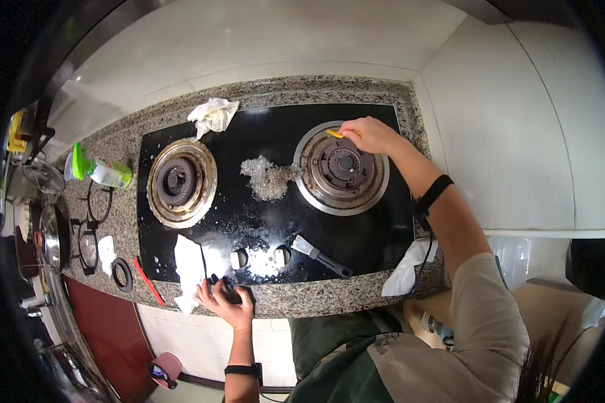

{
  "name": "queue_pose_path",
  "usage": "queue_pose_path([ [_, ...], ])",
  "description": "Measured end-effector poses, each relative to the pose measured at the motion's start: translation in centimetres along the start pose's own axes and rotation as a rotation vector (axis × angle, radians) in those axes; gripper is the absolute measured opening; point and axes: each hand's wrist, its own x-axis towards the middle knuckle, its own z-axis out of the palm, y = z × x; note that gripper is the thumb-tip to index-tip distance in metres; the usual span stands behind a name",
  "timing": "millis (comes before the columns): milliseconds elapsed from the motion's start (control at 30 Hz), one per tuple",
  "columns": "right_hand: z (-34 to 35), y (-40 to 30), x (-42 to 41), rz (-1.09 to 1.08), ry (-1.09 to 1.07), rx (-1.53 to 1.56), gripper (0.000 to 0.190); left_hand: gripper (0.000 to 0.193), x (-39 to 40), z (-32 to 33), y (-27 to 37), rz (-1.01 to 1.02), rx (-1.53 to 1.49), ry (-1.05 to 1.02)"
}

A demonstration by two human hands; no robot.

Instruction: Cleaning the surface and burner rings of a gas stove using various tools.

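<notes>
My right hand [368, 134] is closed on a small yellow tool [335, 133], whose tip meets the upper rim of the right gas burner [345, 163]. My left hand [227, 302] hangs over the counter's front edge, fingers apart, beside a white cloth [188, 262]. Brownish foam [267, 178] lies on the black glass hob [247, 133] between the burners. The left burner [176, 181] has a stained metal ring. Near the control knobs [282, 257] rests a scraper [321, 256] with a dark handle. Another crumpled cloth [214, 116] lies at the hob's back edge.
On the granite counter at left are a green and white spray bottle [108, 172], black pan supports [86, 247], a black ring [122, 275] and a red stick [148, 282]. A white cloth [407, 269] lies at the front right corner. The tiled wall [292, 40] stands behind.
</notes>
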Motion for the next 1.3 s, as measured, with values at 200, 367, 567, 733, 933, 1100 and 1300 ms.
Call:
queue_pose_path([
  [200,-1.3,-2.5,-1.0,0.112,-0.028,-0.140,0.019,0.042,0.0,-0.3,-0.2,0.005,-0.015,0.011],
  [367,0.3,-3.1,1.2,-0.012,-0.012,-0.081,0.011,0.041,0.5,0.1,0.4,-0.005,-0.043,0.021],
  [567,-0.2,-8.3,3.1,-0.139,-0.129,-0.530,0.007,0.039,0.1,-0.3,-0.1,-0.017,-0.020,0.029],
  [733,-1.1,-7.6,4.5,-0.242,-0.162,-0.647,0.007,0.037,0.2,-0.1,-0.2,-0.018,-0.039,0.054],
  [933,-0.4,-8.2,6.1,-0.338,-0.229,-0.677,0.011,0.039,0.2,-0.1,-0.4,-0.007,-0.016,0.042],
  [1100,-0.1,-7.0,6.5,-0.314,-0.279,-0.707,0.008,0.041,0.1,-0.1,-0.3,-0.023,-0.042,0.036],
  [1300,-1.4,-6.7,7.3,-0.309,-0.338,-0.638,0.013,0.040,0.2,0.0,-0.4,-0.029,-0.023,0.050],
])
